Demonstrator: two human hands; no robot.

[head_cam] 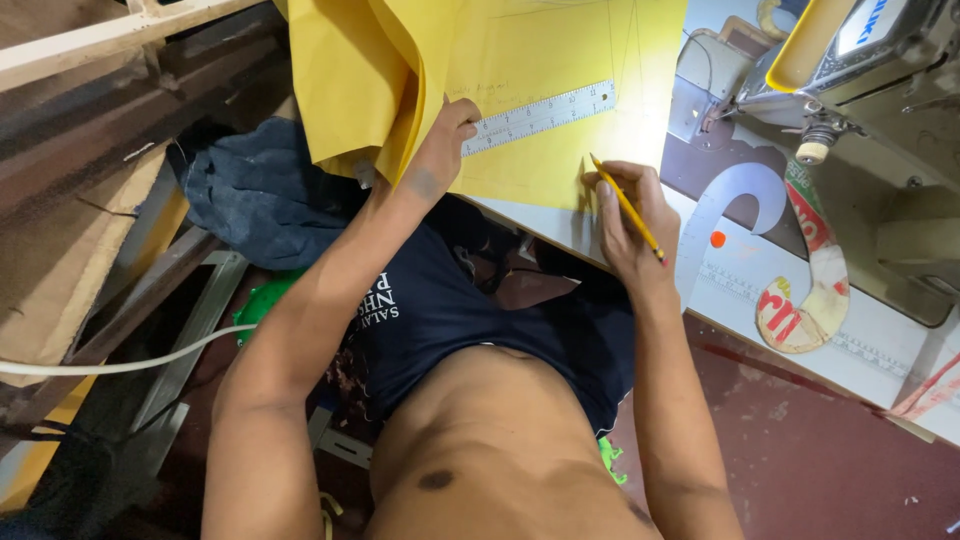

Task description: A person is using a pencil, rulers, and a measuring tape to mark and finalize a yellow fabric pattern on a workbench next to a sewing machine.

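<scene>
Left hand (447, 135) pressed flat w/ fingers closed on near-left end of metal ruler (540, 117), pinning it to yellow paper (560, 60) spread over far part of counter (880, 330), left part of sheet folded up. Right hand (628, 215) pinching yellow pencil (628, 210) at near edge of paper, tip pointing far-left, just right of ruler's near end. Curved ruler (740, 190) & worn curved template (810, 290) lying right of that hand, sewing machine (880, 60) far right, dark cloth (260, 200) heaped left below counter.
</scene>
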